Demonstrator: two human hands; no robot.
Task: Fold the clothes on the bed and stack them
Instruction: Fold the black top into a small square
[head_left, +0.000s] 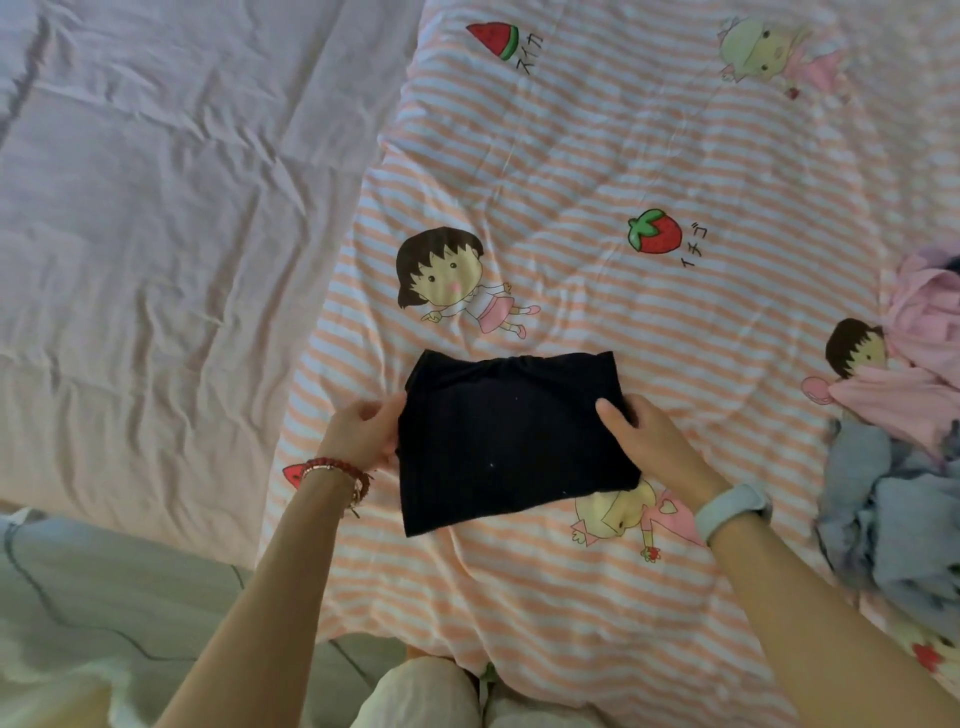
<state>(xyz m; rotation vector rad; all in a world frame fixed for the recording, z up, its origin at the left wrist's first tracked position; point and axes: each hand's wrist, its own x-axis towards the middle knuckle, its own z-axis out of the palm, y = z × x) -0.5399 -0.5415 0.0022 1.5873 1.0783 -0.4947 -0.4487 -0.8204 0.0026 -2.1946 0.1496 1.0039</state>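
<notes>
Dark navy garment (511, 441): soft matt cloth, smooth, flecked with a few pale specks of lint. Striped quilt (597, 171): matt cotton-like cloth, quilted and lightly puckered, printed with cartoon figures and fruit. Plain lilac sheet (156, 182): thin matt cloth, heavily creased. Pink clothes (919, 353) and blue clothes (893, 514): soft matt fabric, crumpled. Bead bracelet (340, 467): red beads, slightly glossy, worn on the left wrist. Pale wristband (730, 509): smooth, rubber-like, faint sheen, worn on the right wrist.
</notes>
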